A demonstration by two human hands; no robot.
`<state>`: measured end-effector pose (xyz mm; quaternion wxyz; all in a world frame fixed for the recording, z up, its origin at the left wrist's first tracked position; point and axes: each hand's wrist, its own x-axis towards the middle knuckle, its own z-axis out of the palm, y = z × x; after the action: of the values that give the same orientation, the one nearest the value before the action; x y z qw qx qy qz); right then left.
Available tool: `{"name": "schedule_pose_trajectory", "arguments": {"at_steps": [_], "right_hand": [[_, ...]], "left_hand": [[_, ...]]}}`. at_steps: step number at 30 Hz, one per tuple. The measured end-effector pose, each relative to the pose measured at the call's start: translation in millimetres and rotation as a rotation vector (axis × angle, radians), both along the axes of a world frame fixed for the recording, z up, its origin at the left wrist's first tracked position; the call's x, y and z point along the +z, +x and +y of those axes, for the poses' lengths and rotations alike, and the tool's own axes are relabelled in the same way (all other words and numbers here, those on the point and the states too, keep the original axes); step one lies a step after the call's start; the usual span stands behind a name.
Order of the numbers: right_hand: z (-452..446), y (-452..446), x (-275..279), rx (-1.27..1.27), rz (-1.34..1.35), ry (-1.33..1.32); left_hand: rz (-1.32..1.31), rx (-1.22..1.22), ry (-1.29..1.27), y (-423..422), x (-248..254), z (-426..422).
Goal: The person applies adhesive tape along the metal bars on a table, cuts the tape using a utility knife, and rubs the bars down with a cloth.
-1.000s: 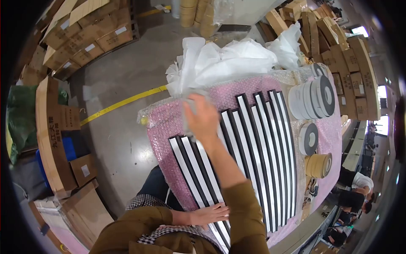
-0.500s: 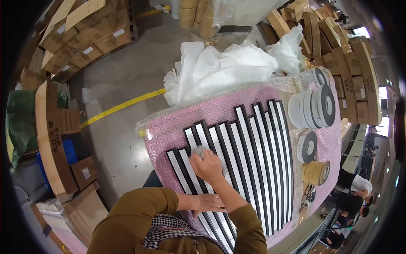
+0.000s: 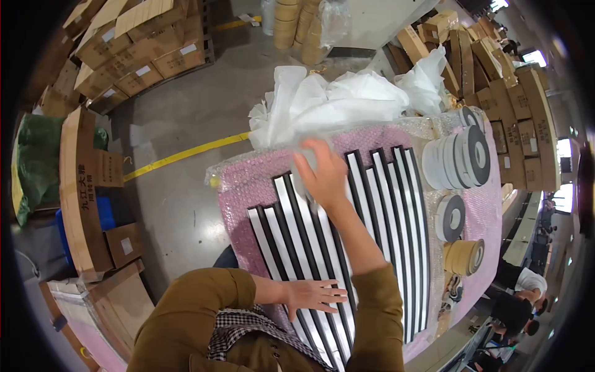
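Note:
Several long black-and-white strips (image 3: 282, 235) lie side by side on pink bubble wrap (image 3: 235, 186). My left hand (image 3: 315, 295) rests flat across the strips near their lower part, fingers spread. Over the upper ends of the middle strips is my right hand (image 3: 323, 173), somewhat blurred. It holds a greyish cloth (image 3: 304, 180), partly hidden by the hand, and its fingertips point toward the far edge of the wrap.
White foam sheeting (image 3: 341, 96) is heaped along the far edge. Rolls of grey-white tape (image 3: 455, 158) and a tan roll (image 3: 462, 257) stand at the right. Cardboard boxes (image 3: 142, 43) are stacked at the far left. Co-workers (image 3: 527, 291) are at the lower right.
Since half a second ago my right hand has moved up and right along the strips with the cloth. My left hand has shifted slightly right, its fingers now more spread.

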<state>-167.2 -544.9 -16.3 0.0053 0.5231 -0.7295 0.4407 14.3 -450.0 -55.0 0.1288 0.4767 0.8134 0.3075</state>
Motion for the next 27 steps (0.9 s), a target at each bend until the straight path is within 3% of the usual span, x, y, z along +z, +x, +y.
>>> {"name": "schedule_pose_trajectory", "arguments": {"at_steps": [4,6,7,9,11,13,15,20,23,27], "right_hand": [[131.5,17.1,15.6,0.174,0.241,0.346],[178.2,30.5,4.9,0.353,0.205,0.593],[182.8,28.8,-2.5,0.355,0.203,0.591],[183.0,35.3,-21.6,0.317,0.226,0.588],[170.4,45.8,-44.5,0.295,0.213,0.579],[126.0,38.7,-68.6,0.203,0.352,0.318],[94.2,26.4,-74.6,0.216,0.310,0.280],[22.4,5.0,-84.6,0.184,0.350,0.283],[-26.2,-3.9,-93.9,0.062,0.362,0.216],[-69.5,-10.0,-84.5,0.032,0.463,0.296]], "left_hand": [[0.082,0.054,0.003,-35.2,7.1,18.3],[-0.319,0.030,0.023,-49.0,-26.4,26.6],[-0.524,0.020,0.034,-55.7,-39.2,29.8],[-0.429,0.056,0.043,-56.4,-59.1,41.0],[-0.223,0.125,0.060,-48.7,-71.6,51.1],[-0.159,0.111,0.026,-54.7,-71.4,43.3],[-0.035,0.075,0.015,-55.1,-61.6,40.4],[-0.090,0.012,-0.117,-75.5,-22.9,22.6],[-0.739,-0.230,-0.432,-89.8,-8.6,25.6],[-0.455,-0.076,-0.260,-72.3,-23.5,20.3]]}}
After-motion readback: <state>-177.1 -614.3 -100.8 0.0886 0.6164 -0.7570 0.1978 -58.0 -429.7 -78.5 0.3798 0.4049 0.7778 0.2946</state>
